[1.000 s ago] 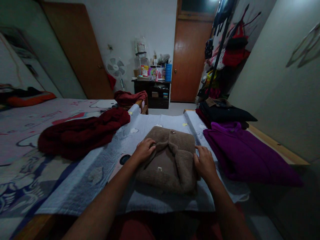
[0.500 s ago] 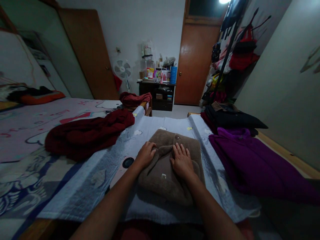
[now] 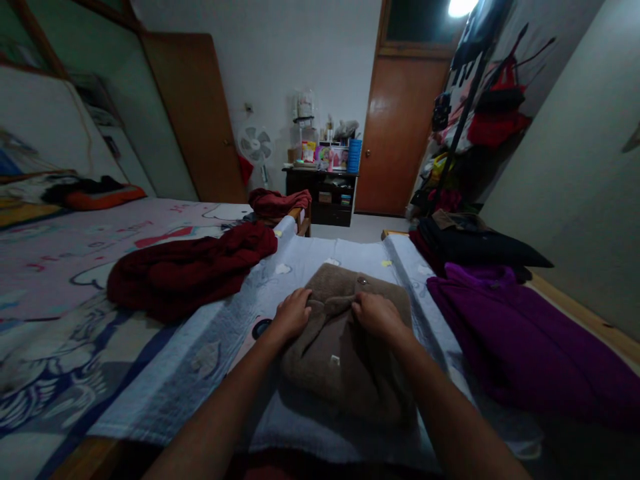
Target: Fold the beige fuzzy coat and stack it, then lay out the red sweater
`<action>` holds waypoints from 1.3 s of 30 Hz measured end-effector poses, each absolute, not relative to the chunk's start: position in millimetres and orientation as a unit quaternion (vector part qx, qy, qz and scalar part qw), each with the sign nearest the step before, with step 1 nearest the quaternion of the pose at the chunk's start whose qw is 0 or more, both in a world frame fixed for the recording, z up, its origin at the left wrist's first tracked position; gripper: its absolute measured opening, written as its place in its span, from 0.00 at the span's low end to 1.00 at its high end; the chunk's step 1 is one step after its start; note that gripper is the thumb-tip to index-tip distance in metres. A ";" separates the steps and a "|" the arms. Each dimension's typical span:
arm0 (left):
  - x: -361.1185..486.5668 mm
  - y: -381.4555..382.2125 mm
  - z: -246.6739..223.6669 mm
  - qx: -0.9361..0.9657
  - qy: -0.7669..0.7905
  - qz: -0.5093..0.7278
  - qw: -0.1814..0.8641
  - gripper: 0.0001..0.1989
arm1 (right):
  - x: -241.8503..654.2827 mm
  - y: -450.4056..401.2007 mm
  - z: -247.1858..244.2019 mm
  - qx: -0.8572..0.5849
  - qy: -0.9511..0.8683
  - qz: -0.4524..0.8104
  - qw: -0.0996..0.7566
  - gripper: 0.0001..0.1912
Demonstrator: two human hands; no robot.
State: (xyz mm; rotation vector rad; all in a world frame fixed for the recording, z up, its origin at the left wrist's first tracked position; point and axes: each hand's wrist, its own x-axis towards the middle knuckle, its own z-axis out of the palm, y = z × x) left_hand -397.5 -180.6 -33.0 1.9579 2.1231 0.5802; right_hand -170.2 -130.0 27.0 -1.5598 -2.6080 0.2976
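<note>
A folded brown fleece coat (image 3: 345,383) lies in front of me, collar toward the far side, with a round button and a small pale label showing. My left hand (image 3: 294,313) is closed at the left side of its collar, fingers curled over the cloth. At the collar's right side, my right hand (image 3: 377,315) pinches the fabric, its fingers bent. Beside my left forearm, a pink object with a black round part (image 3: 261,328) lies partly hidden.
A light blue patterned cloth (image 3: 330,250) covers the surface under the coat. Dark red clothing (image 3: 185,277) lies to the left, next to a patterned bed (image 3: 100,233). On the right are a folded purple garment (image 3: 520,333) and a dark clothing stack (image 3: 490,243).
My right hand has gone from lying flat on the coat to curling its fingers into the collar. The left hand stays at the collar's left side. The camera view has shifted slightly.
</note>
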 end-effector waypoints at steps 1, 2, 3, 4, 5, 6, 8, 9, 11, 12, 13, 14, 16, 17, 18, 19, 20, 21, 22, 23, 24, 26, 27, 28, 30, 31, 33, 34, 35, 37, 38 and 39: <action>-393.9 -177.6 -26.5 0.661 0.722 0.184 0.090 0.24 | -172.7 -123.3 34.3 -0.521 -0.847 0.081 0.064 0.20; -389.3 -174.2 -20.7 0.661 0.724 0.178 0.079 0.23 | -175.9 -116.6 39.0 -0.527 -0.843 0.060 0.089 0.20; -384.0 -170.7 -16.0 0.662 0.725 0.178 0.069 0.22 | -179.6 -110.3 40.7 -0.527 -0.841 0.040 0.114 0.20; -378.2 -167.4 -13.0 0.663 0.724 0.180 0.060 0.21 | -183.7 -104.4 39.1 -0.523 -0.841 0.023 0.137 0.20; -372.4 -164.6 -11.8 0.663 0.725 0.179 0.054 0.22 | -187.6 -99.3 34.3 -0.515 -0.843 0.012 0.151 0.20; -367.0 -162.5 -12.5 0.661 0.728 0.175 0.053 0.23 | -191.1 -95.1 26.9 -0.510 -0.846 0.007 0.155 0.22; -358.7 -160.5 -18.1 0.659 0.734 0.156 0.058 0.27 | -195.9 -89.5 7.4 -0.510 -0.849 0.015 0.137 0.26; -356.1 -160.5 -22.2 0.657 0.737 0.145 0.063 0.29 | -197.2 -87.9 -2.8 -0.512 -0.850 0.023 0.124 0.27; -354.1 -161.4 -30.7 0.655 0.741 0.132 0.068 0.32 | -197.9 -86.6 -20.2 -0.516 -0.849 0.025 0.114 0.28; -354.3 -161.9 -34.2 0.655 0.741 0.129 0.068 0.33 | -197.8 -86.6 -26.6 -0.517 -0.848 0.022 0.114 0.28; -354.8 -162.3 -37.1 0.656 0.741 0.126 0.067 0.34 | -197.6 -86.7 -31.2 -0.517 -0.848 0.018 0.117 0.29; -355.5 -162.6 -39.4 0.658 0.740 0.123 0.067 0.34 | -197.6 -86.9 -34.3 -0.517 -0.847 0.013 0.120 0.29; -356.5 -162.8 -42.3 0.657 0.741 0.118 0.068 0.35 | -197.9 -87.3 -37.3 -0.518 -0.846 0.007 0.124 0.29; -356.7 -163.0 -43.5 0.656 0.742 0.117 0.068 0.34 | -198.2 -87.3 -37.8 -0.518 -0.846 0.006 0.125 0.30; -356.7 -163.2 -44.7 0.655 0.743 0.118 0.066 0.34 | -198.5 -87.2 -38.2 -0.517 -0.846 0.006 0.126 0.30; -356.5 -163.5 -46.0 0.655 0.743 0.120 0.062 0.34 | -198.7 -87.1 -38.5 -0.517 -0.847 0.007 0.126 0.30; -356.2 -163.9 -47.4 0.655 0.743 0.122 0.057 0.34 | -198.8 -86.9 -38.9 -0.517 -0.847 0.009 0.125 0.30; -356.0 -164.4 -48.9 0.656 0.743 0.124 0.052 0.34 | -198.8 -86.7 -39.5 -0.517 -0.847 0.010 0.125 0.30; -355.9 -164.8 -50.3 0.656 0.743 0.125 0.046 0.33 | -198.6 -86.6 -40.2 -0.518 -0.846 0.010 0.127 0.30; -355.7 -165.3 -51.5 0.656 0.743 0.125 0.042 0.34 | -198.3 -86.8 -41.0 -0.519 -0.845 0.008 0.130 0.30; -355.7 -165.7 -52.4 0.657 0.743 0.125 0.039 0.34 | -198.0 -87.1 -41.9 -0.519 -0.844 0.005 0.136 0.30; -355.3 -166.5 -53.0 0.659 0.741 0.124 0.035 0.34 | -197.4 -88.6 -43.9 -0.520 -0.841 -0.001 0.150 0.30; -355.0 -166.9 -52.6 0.660 0.740 0.124 0.035 0.34 | -197.4 -89.5 -44.8 -0.520 -0.840 -0.003 0.157 0.29; -354.7 -167.2 -51.9 0.661 0.739 0.123 0.036 0.34 | -197.7 -90.4 -45.5 -0.519 -0.839 -0.004 0.163 0.29; -354.4 -168.0 -49.6 0.661 0.739 0.125 0.042 0.34 | -198.7 -91.2 -45.4 -0.517 -0.838 0.000 0.174 0.29; -354.9 -168.4 -48.2 0.661 0.738 0.127 0.048 0.34 | -199.1 -90.7 -44.2 -0.516 -0.838 0.009 0.179 0.28; -358.6 -169.3 -45.6 0.666 0.730 0.137 0.065 0.33 | -197.0 -87.0 -38.7 -0.509 -0.838 0.048 0.193 0.28; -362.1 -169.9 -44.5 0.670 0.724 0.147 0.077 0.32 | -193.5 -84.0 -34.5 -0.504 -0.834 0.080 0.208 0.28; -366.9 -170.7 -43.6 0.671 0.718 0.158 0.092 0.32 | -187.7 -80.7 -29.5 -0.499 -0.827 0.117 0.232 0.29; -379.4 -173.3 -42.2 0.667 0.710 0.185 0.126 0.33 | -168.3 -75.3 -19.3 -0.490 -0.794 0.187 0.306 0.31; -386.5 -175.2 -41.6 0.662 0.708 0.203 0.143 0.34 | -155.1 -74.4 -15.3 -0.494 -0.769 0.202 0.351 0.33; -393.7 -177.5 -40.9 0.655 0.704 0.221 0.162 0.34 | -140.4 -75.3 -12.8 -0.503 -0.745 0.205 0.388 0.34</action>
